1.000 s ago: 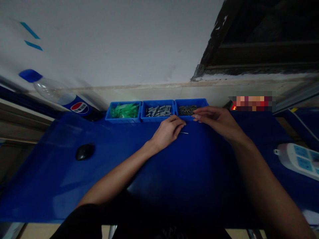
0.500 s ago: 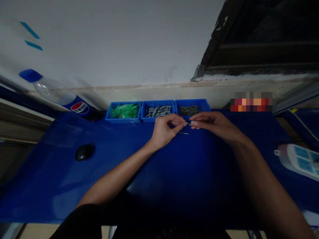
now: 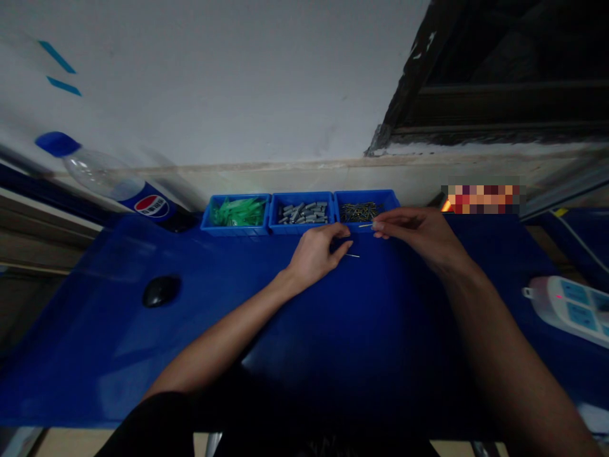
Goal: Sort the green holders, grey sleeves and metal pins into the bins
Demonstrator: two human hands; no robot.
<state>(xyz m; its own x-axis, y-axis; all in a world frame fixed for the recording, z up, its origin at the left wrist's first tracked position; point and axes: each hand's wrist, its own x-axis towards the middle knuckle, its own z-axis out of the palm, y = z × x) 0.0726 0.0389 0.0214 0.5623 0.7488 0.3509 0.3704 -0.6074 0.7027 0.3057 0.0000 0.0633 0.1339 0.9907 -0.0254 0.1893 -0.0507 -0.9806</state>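
Between the thumb and fingers of my right hand [image 3: 404, 230] is a thin metal pin [image 3: 365, 225], its light tip pointing left. My left hand [image 3: 323, 247] is just to the left, thumb and fingers apart, with nothing visible between them. Another thin metal pin [image 3: 352, 256] lies on the blue table beside my left thumb. Behind my hands stand three blue bins in a row. The right bin [image 3: 397, 202] holds brass-coloured pins, the middle bin [image 3: 301, 228] small grey cylinders, and the left bin [image 3: 235, 231] green plastic pieces.
A cola bottle [image 3: 151, 206] leans in view at the back left. A black computer mouse [image 3: 160, 291] rests on the blue table [image 3: 214, 279]. To the right lies a white power strip [image 3: 571, 304]. A blurred-out red object [image 3: 483, 199] sits by the wall [image 3: 238, 82].
My hands were together at the fingertips and have parted. My right hand has moved slightly right with the pin, and my left thumb and fingers have opened.
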